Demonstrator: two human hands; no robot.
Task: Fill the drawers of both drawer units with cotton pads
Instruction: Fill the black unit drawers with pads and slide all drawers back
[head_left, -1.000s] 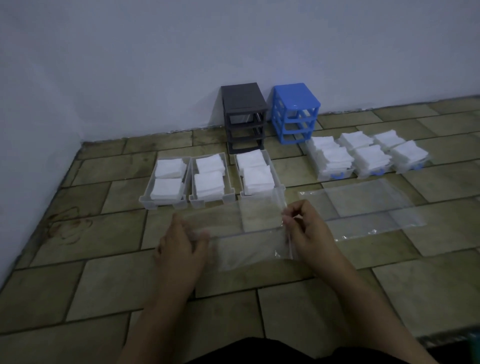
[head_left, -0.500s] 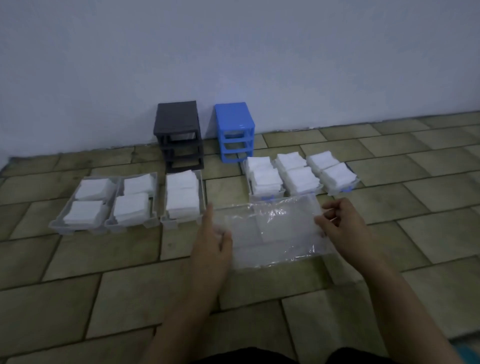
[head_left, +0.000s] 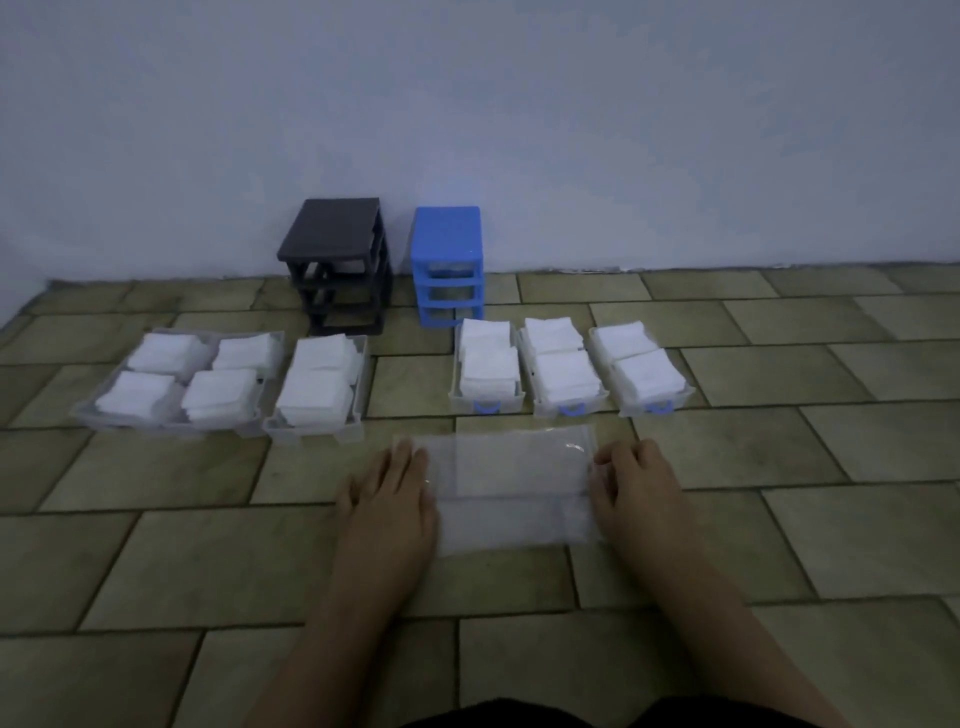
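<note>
In the head view, the left hand (head_left: 387, 501) lies flat, its grip wide, pressing one end of a clear plastic bag (head_left: 511, 488) on the tiled floor (head_left: 208, 561); the right hand (head_left: 636, 496) holds the other end, fingers curled. Cotton pads (head_left: 563, 371) fill six drawers (head_left: 569, 408) lying before the black unit (head_left: 337, 270) and blue unit (head_left: 449, 267).

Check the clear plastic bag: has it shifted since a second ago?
Yes. The plastic bag moved right: it lay in front of the rightmost plain drawer, and now lies in front of the blue-handled drawers.
</note>
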